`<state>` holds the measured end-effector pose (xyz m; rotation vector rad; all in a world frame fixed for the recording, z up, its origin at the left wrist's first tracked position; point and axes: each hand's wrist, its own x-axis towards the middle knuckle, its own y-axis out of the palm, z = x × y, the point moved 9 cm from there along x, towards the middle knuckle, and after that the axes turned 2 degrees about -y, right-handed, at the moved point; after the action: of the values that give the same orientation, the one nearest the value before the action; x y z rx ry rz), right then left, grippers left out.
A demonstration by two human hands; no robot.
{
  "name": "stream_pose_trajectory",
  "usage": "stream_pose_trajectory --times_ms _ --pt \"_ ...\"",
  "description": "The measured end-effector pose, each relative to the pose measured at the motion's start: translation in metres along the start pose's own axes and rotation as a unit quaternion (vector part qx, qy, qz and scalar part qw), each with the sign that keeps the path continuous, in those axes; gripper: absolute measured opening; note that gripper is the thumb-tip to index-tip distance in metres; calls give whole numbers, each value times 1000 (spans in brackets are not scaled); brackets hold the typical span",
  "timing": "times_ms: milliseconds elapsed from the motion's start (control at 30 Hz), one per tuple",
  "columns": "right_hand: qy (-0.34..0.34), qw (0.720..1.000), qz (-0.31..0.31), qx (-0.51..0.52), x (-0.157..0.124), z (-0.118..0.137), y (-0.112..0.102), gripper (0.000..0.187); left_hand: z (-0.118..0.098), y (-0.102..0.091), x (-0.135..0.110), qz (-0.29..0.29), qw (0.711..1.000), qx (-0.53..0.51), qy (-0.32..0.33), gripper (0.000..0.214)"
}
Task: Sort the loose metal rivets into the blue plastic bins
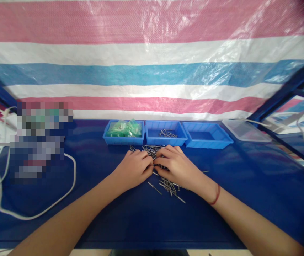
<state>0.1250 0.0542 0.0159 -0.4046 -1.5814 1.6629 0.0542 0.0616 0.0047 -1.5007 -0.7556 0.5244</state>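
Metal pins (169, 186): loose heap near the middle of the blue table (154, 224), nearer the far edge; similar pins lie in the middle bin (165, 141).
Left hand (138, 169): fingers curled over the heap, meeting the other's fingertips; whether a pin is pinched cannot be told.
Right hand (175, 167): fingers bent over the pins; any grip is hidden.
Likely mishap: a sideways sweep of either wrist could scatter outlying pins; crowded fingertips could be pricked.
Room: broadest toward the near edge; forward reach is bounded by the bin row, leftward by a white cable (75, 170).
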Motion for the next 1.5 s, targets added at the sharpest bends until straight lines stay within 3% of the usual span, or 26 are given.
stream_pose_trajectory --times_ms 300,633,800,1000,1133,1267,1500 --pt "34 997 -34 68 -1 -9 9 6 5 0 -1 -3 999 -29 -21 13" --pt "34 974 -132 181 -3 -11 -16 11 13 -15 4 -62 986 -147 -38 23" --pt "57 959 -166 224 -5 -16 -18 8 19 -19 4 -104 969 -217 -63 21" --pt "94 955 -157 234 -7 -25 -11 9 28 -25 3 -129 961 -225 -98 17" --pt "87 960 -175 199 -8 -22 -18 8 27 -28 3 -134 955 -248 -94 16" --pt "93 952 -169 236 -8 -23 -17 10 21 -28 2 -129 948 -278 -80 16" --pt "83 941 -160 288 -7 -22 -15 12 26 -24 0 -144 906 -379 -125 15"
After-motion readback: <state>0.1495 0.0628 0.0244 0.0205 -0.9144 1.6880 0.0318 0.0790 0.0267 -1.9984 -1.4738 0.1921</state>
